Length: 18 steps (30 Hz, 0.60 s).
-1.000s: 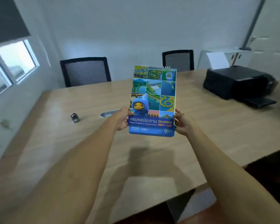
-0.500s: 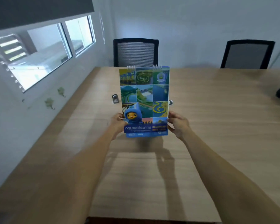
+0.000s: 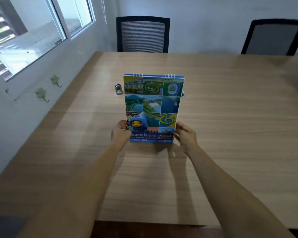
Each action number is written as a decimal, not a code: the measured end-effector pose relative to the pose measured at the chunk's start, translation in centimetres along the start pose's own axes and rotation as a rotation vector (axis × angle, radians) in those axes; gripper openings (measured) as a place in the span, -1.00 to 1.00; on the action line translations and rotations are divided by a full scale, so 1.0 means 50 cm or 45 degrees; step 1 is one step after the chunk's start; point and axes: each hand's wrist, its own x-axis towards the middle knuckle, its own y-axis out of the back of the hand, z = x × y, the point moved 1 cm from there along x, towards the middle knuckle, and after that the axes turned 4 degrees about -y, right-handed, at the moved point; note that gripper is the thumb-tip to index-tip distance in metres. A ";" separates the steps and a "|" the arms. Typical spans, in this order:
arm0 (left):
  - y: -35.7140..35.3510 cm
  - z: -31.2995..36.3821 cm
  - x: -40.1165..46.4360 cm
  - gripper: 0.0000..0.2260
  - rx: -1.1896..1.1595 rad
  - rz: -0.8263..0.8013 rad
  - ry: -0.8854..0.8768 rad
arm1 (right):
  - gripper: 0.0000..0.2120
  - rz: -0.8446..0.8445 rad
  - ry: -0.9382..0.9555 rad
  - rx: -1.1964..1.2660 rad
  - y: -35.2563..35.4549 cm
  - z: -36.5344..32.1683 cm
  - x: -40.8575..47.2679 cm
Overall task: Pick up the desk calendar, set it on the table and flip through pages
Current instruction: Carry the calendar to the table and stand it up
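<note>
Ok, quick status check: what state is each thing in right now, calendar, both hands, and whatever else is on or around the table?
desk calendar: upright, cover facing the camera, no page flipped, bottom edge at or just above the table.
left hand: gripping the calendar's lower left edge.
right hand: gripping its lower right edge.
small silver object: on the table behind the calendar.
two chairs: pushed in at the far side, unoccupied.
window: appears shut.

Desk calendar (image 3: 153,107) held upright over the table (image 3: 230,117).
Left hand (image 3: 120,133) and right hand (image 3: 185,136) grip its lower corners.
</note>
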 end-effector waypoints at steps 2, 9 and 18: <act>-0.003 -0.003 -0.001 -0.78 -0.008 0.026 0.004 | -0.56 0.015 0.002 0.032 -0.003 0.002 -0.002; -0.017 -0.009 -0.020 -0.68 -0.063 0.063 0.017 | -0.56 0.114 0.091 -0.036 -0.008 0.010 -0.015; -0.017 -0.001 -0.086 -0.52 0.011 -0.012 -0.127 | -0.30 -0.011 0.178 -0.554 -0.018 0.042 -0.083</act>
